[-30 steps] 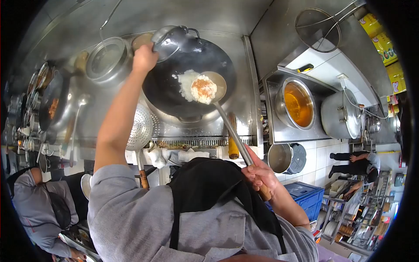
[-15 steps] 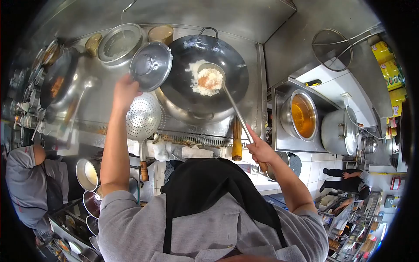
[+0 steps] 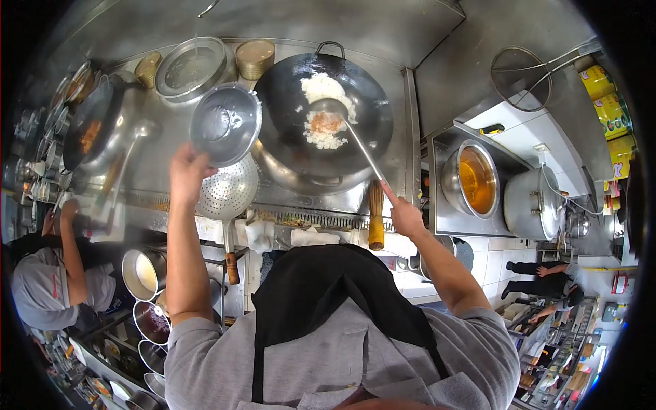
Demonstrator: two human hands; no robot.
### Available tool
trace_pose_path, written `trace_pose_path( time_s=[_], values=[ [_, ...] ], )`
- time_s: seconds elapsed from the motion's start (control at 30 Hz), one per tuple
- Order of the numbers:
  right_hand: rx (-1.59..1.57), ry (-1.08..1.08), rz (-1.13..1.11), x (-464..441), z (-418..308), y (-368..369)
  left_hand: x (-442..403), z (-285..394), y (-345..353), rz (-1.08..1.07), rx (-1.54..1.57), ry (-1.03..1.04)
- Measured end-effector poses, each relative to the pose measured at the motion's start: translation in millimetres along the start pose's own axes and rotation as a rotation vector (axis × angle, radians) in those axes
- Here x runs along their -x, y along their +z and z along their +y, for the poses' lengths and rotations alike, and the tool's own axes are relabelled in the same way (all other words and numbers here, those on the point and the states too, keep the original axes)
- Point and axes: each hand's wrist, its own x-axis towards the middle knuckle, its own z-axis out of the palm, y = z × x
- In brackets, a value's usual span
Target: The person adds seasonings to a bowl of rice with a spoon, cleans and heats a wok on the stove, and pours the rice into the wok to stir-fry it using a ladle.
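So, bowl (image 3: 225,124) in left hand (image 3: 188,169)

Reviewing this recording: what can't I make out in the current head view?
All in the head view:
- Ladle: handle end hidden by the right hand.
- Perforated strainer: upper-left rim hidden behind the metal bowl and left hand.
- Faucet: cut off by the top edge.
- Yellow packets: print too small to read.
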Motion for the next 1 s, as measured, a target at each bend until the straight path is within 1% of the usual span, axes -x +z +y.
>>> trace_pose_path(
  time_s=[0.03,0.1,0.13,0.23,0.3,0.37,0.43,0.5,0.53,0.57,0.6,0.63,0.7,0.73,0.77,0.83,0.87,0.9,0.97,1.0],
  values=[
    [0.0,0.005,0.006,-1.7,3.3,0.9,2.5,1.7,-1.5,0.009,0.014,-0.005],
    [-0.421,0.01,-0.161,-4.0,8.1,-1.4,9.4,7.2,-1.9,0.015,0.034,-0.009],
    [-0.421,0.014,-0.157,-2.1,8.2,-2.7,12.8,12.8,-1.4,0.028,0.04,0.002],
    [-0.18,0.023,-0.036,3.0,-0.6,-17.4,14.1,15.5,-5.3,0.038,0.045,0.028],
    [-0.198,0.013,-0.018,16.7,-15.7,-33.3,15.0,15.5,-7.1,0.043,0.046,0.036],
    [-0.324,0.069,0.037,27.7,-33.5,-49.9,16.2,18.7,-7.7,0.046,0.04,0.032],
    [-0.325,0.074,0.073,27.5,-46.1,-58.2,13.8,15.8,-4.8,0.048,0.054,0.028],
    [-0.255,0.16,0.102,20.7,-60.6,-65.1,11.2,11.3,-0.2,0.051,0.069,0.026],
    [-0.255,0.161,0.105,10.3,-58.1,-58.3,9.3,8.9,4.9,0.041,0.082,0.018],
    [-0.146,0.162,0.023,-6.0,-51.3,-44.0,8.0,7.1,10.4,0.03,0.095,0.009],
    [-0.036,0.162,-0.058,-12.6,-54.9,-47.0,7.3,6.7,15.6,-0.002,0.121,0.009],
    [-0.037,0.162,-0.053,-11.9,-54.8,-52.9,8.8,7.2,19.7,-0.004,0.122,0.014],
    [-0.152,0.103,-0.057,-8.6,-53.3,-79.7,8.8,8.9,23.8,-0.055,0.114,0.014],
    [-0.252,0.06,-0.023,-6.8,-45.5,-89.9,7.3,6.1,20.8,-0.075,0.087,0.012],
    [-0.25,0.063,-0.024,-1.0,-46.7,-94.1,8.2,6.3,18.8,-0.077,0.089,0.011],
    [-0.26,-0.001,0.175,13.2,-55.9,-112.4,8.6,8.4,16.3,-0.082,0.126,-0.01],
    [-0.32,0.058,0.155,18.9,-67.7,-125.6,8.1,7.9,16.7,-0.082,0.131,-0.014],
    [-0.316,0.057,0.149,19.8,-75.5,-126.4,7.9,7.1,16.0,-0.065,0.153,-0.003],
    [-0.343,0.104,0.248,23.1,-90.4,-121.8,9.0,8.5,13.8,-0.05,0.172,0.006],
    [-0.341,0.104,0.251,18.9,-95.7,-111.1,9.0,11.2,14.1,-0.05,0.183,0.002]
  ],
)
